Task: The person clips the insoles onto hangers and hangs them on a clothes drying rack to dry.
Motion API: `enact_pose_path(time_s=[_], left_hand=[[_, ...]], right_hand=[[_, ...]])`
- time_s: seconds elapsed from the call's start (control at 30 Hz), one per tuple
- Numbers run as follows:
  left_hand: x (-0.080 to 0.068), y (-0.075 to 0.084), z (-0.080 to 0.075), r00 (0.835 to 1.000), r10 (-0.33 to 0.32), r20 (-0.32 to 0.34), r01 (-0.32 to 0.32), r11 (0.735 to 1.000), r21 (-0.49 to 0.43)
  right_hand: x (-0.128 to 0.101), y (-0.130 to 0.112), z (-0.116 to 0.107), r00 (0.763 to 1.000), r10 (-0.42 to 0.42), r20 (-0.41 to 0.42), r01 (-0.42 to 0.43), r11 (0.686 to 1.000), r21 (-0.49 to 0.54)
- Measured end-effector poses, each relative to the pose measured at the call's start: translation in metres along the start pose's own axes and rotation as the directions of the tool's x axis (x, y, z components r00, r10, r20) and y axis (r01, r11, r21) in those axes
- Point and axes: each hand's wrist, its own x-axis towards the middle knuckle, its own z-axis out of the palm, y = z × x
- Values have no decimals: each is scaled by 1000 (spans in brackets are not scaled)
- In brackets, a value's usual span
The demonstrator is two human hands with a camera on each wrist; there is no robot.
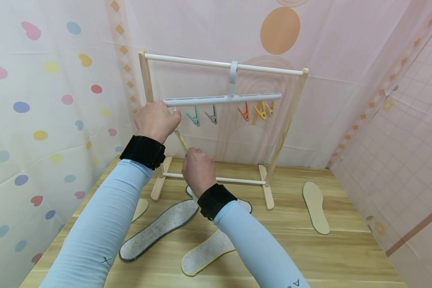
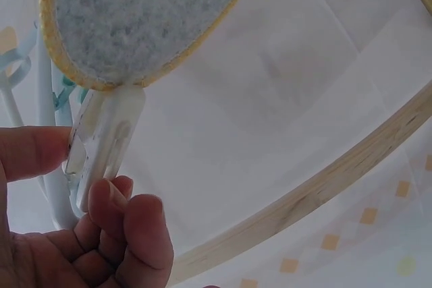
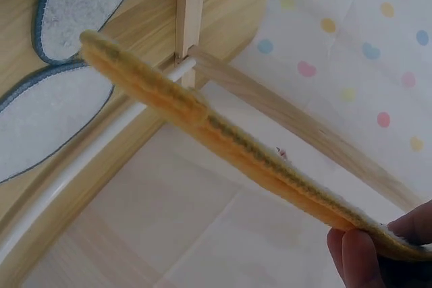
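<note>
A pale blue clip hanger (image 1: 223,99) hangs by its hook from the white top bar of a wooden rack. My left hand (image 1: 157,121) is at the hanger's left end and pinches a whitish clip (image 2: 111,136) between thumb and fingers. The clip's tip meets the rounded end of a grey felt insole (image 2: 148,21) with yellow stitched edging; whether it bites the edge cannot be told. Lower down, my right hand (image 1: 199,170) pinches that insole, seen edge-on in the right wrist view. Green (image 1: 193,117), grey (image 1: 212,115), orange (image 1: 244,112) and yellow clips (image 1: 261,111) hang along the hanger.
The rack's right post (image 1: 287,126) and white lower bar (image 1: 241,181) stand beyond my hands. On the wooden table lie a dark-edged grey insole (image 1: 158,228), a yellow-edged grey insole (image 1: 209,251) and a beige insole (image 1: 315,208). Patterned curtains surround the table.
</note>
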Motion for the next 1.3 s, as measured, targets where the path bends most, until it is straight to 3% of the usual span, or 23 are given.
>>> enact_pose_path(time_s=[0.33,0.97,1.3], left_hand=[[1,-1,1,1000,7,-3,-7,1000,-8],[0,-1,0,1000,20,-4,-20,999,-25],[-1,-1,0,1000,18,-11,-19,1000,-20]], right_hand=[[3,-3,-1,1000,-17,-16,17,1000,-23],[10,-8,-10,999,5,54,-6,1000,16],[13,-9,-12,999,-17,42,15,999,29]])
